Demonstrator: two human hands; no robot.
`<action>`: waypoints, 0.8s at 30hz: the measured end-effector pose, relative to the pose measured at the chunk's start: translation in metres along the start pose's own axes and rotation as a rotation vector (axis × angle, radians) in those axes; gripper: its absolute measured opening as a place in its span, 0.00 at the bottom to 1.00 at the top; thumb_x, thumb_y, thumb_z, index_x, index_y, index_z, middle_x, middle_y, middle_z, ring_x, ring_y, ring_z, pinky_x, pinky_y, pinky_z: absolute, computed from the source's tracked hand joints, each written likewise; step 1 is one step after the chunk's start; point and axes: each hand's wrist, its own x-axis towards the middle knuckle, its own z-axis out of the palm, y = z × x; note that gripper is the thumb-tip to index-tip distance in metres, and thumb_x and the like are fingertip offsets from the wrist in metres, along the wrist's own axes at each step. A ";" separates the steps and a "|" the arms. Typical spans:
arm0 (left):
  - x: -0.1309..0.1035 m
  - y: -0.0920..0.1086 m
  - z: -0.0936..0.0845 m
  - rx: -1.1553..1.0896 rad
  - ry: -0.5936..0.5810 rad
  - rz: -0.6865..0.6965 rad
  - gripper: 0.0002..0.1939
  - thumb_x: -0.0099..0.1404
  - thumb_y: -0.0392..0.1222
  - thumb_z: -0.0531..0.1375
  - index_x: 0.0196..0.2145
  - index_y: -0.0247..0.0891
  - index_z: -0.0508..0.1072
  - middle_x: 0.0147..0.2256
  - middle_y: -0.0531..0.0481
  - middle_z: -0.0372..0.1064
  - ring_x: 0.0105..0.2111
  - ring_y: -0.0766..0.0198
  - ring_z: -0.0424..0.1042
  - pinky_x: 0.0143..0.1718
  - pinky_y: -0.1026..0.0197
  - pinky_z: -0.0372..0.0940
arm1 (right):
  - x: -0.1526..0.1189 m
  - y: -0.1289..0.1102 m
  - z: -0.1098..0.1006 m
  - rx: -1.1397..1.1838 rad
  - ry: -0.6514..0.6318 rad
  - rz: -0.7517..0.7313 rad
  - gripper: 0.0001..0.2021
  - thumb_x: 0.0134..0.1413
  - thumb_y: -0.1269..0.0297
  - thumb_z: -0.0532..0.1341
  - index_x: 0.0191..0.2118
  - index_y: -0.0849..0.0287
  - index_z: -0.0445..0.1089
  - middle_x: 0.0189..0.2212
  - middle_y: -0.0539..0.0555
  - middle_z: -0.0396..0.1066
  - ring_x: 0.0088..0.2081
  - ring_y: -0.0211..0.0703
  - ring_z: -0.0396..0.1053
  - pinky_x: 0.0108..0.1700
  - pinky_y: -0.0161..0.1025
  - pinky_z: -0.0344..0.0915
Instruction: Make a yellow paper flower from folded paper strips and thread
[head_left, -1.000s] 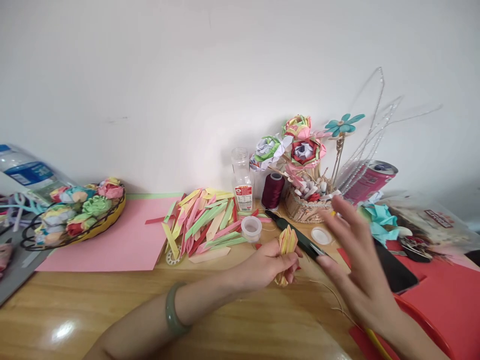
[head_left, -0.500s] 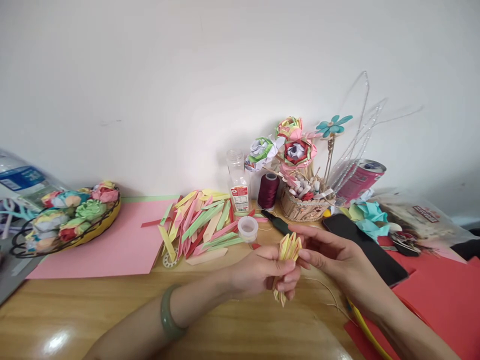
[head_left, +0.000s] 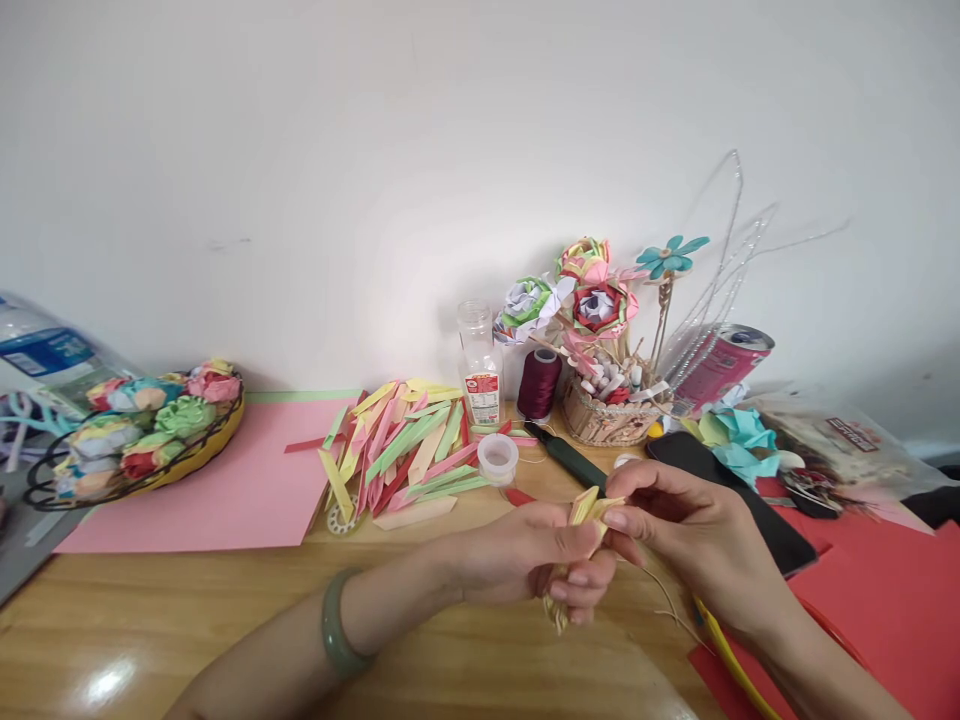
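Note:
My left hand (head_left: 564, 555) is closed around a bundle of folded yellow paper strips (head_left: 585, 506), whose pointed ends stick out above and below the fist. My right hand (head_left: 686, 525) pinches the tip of one strip at the upper right of the bundle between thumb and fingertips. That strip leans away from the others. Behind my hands lie a dark green-handled tool (head_left: 574, 460) and a small white plastic ring-shaped cup (head_left: 497, 458). A thin cord (head_left: 660, 585) runs on the table below my right hand.
A pile of folded coloured paper strips (head_left: 405, 450) lies left of centre, beside pink paper (head_left: 262, 490) and a basket of paper flowers (head_left: 241, 420). Behind stand a glass bottle (head_left: 480, 370), maroon thread (head_left: 538, 385) and a flower-filled basket (head_left: 607, 425). A black phone (head_left: 772, 525) and red paper (head_left: 892, 600) are at right.
My right fingers have gone from resting against the bundle to pinching one strip tip and bending it outward to the right. The bundle has tilted; my left hand still grips it.

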 end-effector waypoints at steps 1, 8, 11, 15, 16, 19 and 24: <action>0.000 0.000 0.001 0.026 0.021 0.005 0.20 0.52 0.53 0.63 0.34 0.34 0.67 0.20 0.60 0.50 0.17 0.76 0.49 0.25 0.65 0.53 | 0.000 -0.001 0.000 -0.049 0.020 -0.035 0.08 0.42 0.62 0.67 0.24 0.60 0.69 0.20 0.48 0.65 0.19 0.34 0.62 0.21 0.33 0.62; 0.001 0.002 0.008 0.175 0.065 0.007 0.19 0.50 0.52 0.64 0.28 0.37 0.61 0.16 0.62 0.51 0.16 0.75 0.51 0.23 0.65 0.55 | 0.000 -0.009 0.000 -0.193 -0.010 -0.099 0.08 0.44 0.61 0.66 0.24 0.59 0.70 0.20 0.49 0.66 0.21 0.36 0.63 0.23 0.34 0.63; 0.000 0.003 0.009 0.238 0.055 0.003 0.19 0.53 0.55 0.61 0.30 0.38 0.60 0.16 0.62 0.50 0.17 0.73 0.52 0.23 0.64 0.56 | 0.000 -0.010 0.002 -0.147 -0.073 -0.062 0.08 0.44 0.61 0.65 0.25 0.59 0.69 0.20 0.48 0.66 0.21 0.35 0.63 0.22 0.33 0.63; -0.001 0.003 0.011 0.356 0.092 0.009 0.21 0.55 0.60 0.56 0.27 0.39 0.57 0.18 0.60 0.52 0.18 0.73 0.52 0.24 0.63 0.56 | 0.002 -0.014 0.002 -0.125 -0.109 0.028 0.11 0.43 0.58 0.66 0.24 0.59 0.68 0.18 0.47 0.65 0.20 0.35 0.63 0.22 0.34 0.64; 0.000 0.002 0.011 0.374 0.097 0.011 0.21 0.55 0.61 0.55 0.27 0.39 0.57 0.19 0.60 0.52 0.18 0.74 0.52 0.24 0.63 0.57 | 0.003 -0.014 0.002 -0.134 -0.114 0.041 0.11 0.43 0.58 0.66 0.24 0.59 0.67 0.18 0.47 0.64 0.19 0.35 0.63 0.22 0.34 0.64; 0.001 0.000 0.009 0.343 0.084 0.025 0.22 0.55 0.61 0.55 0.28 0.38 0.57 0.20 0.60 0.52 0.17 0.75 0.52 0.23 0.64 0.57 | 0.006 -0.010 0.000 -0.228 -0.087 -0.052 0.10 0.44 0.57 0.65 0.24 0.58 0.68 0.21 0.49 0.65 0.23 0.37 0.65 0.24 0.35 0.65; 0.007 -0.005 0.003 0.020 0.190 0.161 0.20 0.54 0.55 0.60 0.25 0.36 0.59 0.18 0.60 0.51 0.17 0.74 0.56 0.24 0.65 0.58 | 0.000 0.009 0.001 -0.519 0.076 -0.389 0.14 0.53 0.57 0.59 0.47 0.48 0.65 0.44 0.54 0.64 0.48 0.48 0.63 0.47 0.45 0.63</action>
